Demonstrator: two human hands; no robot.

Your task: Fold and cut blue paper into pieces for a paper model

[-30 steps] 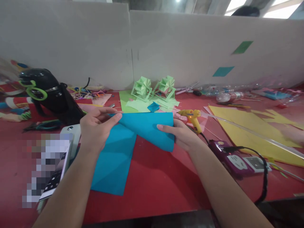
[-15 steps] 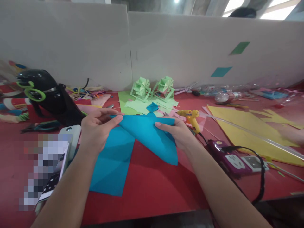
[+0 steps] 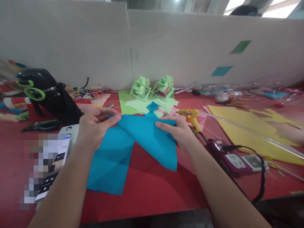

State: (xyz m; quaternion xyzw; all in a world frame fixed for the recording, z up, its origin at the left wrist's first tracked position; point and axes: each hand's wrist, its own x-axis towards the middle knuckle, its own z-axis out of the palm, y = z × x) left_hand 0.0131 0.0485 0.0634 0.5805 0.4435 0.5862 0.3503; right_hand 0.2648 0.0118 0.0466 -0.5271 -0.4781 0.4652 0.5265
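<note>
Both hands gripped the blue paper sheet (image 3: 142, 139) on the red surface (image 3: 152, 190): the left hand (image 3: 95, 126) pinched its top fold, the right hand (image 3: 178, 131) clamped its right edge, just beside the yellow glue gun (image 3: 191, 116).

A creased blue paper sheet (image 3: 147, 139) lies partly folded on the red bench (image 3: 152, 190), its lower-left portion flat, while a broad flap crosses diagonally to the right, slightly raised, its corner pointing toward the near edge.

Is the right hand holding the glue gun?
No, the right hand grips the blue paper; the glue gun lies on the table beyond it.
</note>
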